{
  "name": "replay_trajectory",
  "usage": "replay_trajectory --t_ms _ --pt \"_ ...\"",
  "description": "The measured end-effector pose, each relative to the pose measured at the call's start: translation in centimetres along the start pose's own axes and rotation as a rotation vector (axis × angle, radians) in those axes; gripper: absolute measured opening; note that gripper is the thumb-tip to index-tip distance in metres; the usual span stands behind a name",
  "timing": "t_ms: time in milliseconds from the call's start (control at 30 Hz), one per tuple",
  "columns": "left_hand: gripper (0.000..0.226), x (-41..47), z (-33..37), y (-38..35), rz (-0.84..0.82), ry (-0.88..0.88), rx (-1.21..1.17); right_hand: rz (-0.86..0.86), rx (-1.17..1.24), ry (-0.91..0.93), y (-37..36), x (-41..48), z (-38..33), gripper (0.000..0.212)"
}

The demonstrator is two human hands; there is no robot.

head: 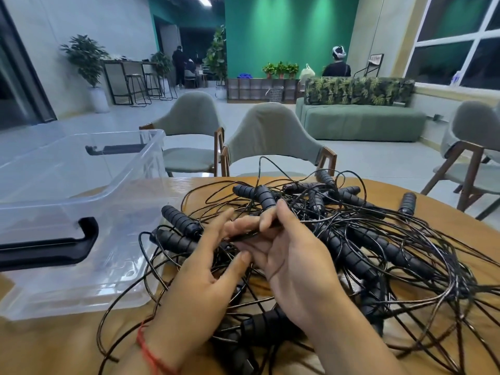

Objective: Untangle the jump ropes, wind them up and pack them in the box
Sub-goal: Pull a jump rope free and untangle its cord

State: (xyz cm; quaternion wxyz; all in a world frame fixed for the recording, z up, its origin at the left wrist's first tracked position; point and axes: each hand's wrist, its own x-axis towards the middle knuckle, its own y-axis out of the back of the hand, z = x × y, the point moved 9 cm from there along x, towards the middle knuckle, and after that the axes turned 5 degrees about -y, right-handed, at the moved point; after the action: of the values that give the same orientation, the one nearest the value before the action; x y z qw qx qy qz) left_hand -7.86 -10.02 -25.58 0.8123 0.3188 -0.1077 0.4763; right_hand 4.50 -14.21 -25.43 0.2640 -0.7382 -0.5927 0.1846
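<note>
Dim indoor light, wide-angle edge distortion

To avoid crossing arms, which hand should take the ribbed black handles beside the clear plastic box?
Left, probably: the left hand is open beside the ribbed black handles; the right hand pinches a thin black cord.

I am looking out over a lounge or break room: a green sofa (362,123) is sitting beside big windows (460,50), padded chairs (270,133) are standing at the round wooden counter's (378,188) far edge, potted plants (86,58) are lining the walls, and bar stools (136,87) are waiting at a high table (121,63).
</note>
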Motion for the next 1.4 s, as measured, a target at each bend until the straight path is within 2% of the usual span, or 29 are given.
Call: replay_trajectory --t_ms 100,267,400,500,600,667,700,767,800,900,1000,1133,1233,1300,1400 --pt "0.042 -0.1 0.4 -0.4 -0.055 -0.038 0.036 0.001 0.142 -0.047 0.5 -0.1 0.0 0.04" --pt "0.031 0.2 -0.3 0.6 -0.06 -0.048 0.201 0.056 0.337 -0.051 1.6 -0.4 -0.6 0.04" --pt "0.016 0.1 -1.2 2.4 0.094 -0.011 0.231 0.064 0.371 -0.027 2.2 -0.2 -1.0 0.04" --pt "0.015 -0.1 -0.4 3.4 0.223 0.0 0.126 0.08 0.298 -0.006 2.5 0.2 -1.1 0.041" --pt "0.013 -0.1 -0.2 4.1 0.347 0.076 -0.114 0.019 0.103 -0.026 1.7 0.4 -0.6 0.056" --pt "0.013 0.0 -0.4 4.5 0.399 0.123 -0.234 -0.004 -0.152 -0.007 1.2 0.3 -0.2 0.042" --pt "0.014 0.1 -0.2 4.6 0.406 0.129 -0.265 -0.003 -0.359 0.022 1.0 0.2 0.0 0.035" --pt "0.014 0.1 0.2 4.8 0.402 0.127 -0.303 -0.034 -0.77 0.086 0.4 0.1 0.7 0.041" --pt "0.014 0.1 0.4 4.7 0.393 0.124 -0.313 -0.056 -0.902 0.119 0.2 0.2 1.0 0.045" --pt "0.013 0.0 0.5 4.1 0.351 0.126 -0.34 -0.021 -1.189 0.293 -0.4 0.1 0.8 0.044" --pt "0.013 0.2 0.0 3.6 0.337 0.138 -0.386 0.036 -1.369 0.435 -0.9 0.2 0.3 0.033" --pt "0.017 0.2 -0.5 3.2 0.305 0.127 -0.373 0.127 -1.299 0.489 -0.2 0.4 -0.1 0.019" --pt "0.032 0.0 -2.0 3.2 0.271 0.162 -0.132 0.248 -1.038 0.41 1.7 0.4 -1.3 0.017" --pt "0.037 0.1 -3.1 2.7 0.19 0.22 0.062 0.281 -0.896 0.35 2.5 0.5 -1.6 0.019" --pt "0.038 0.1 -3.7 1.7 0.141 0.24 0.13 0.293 -0.722 0.263 2.9 1.0 -1.2 0.019"
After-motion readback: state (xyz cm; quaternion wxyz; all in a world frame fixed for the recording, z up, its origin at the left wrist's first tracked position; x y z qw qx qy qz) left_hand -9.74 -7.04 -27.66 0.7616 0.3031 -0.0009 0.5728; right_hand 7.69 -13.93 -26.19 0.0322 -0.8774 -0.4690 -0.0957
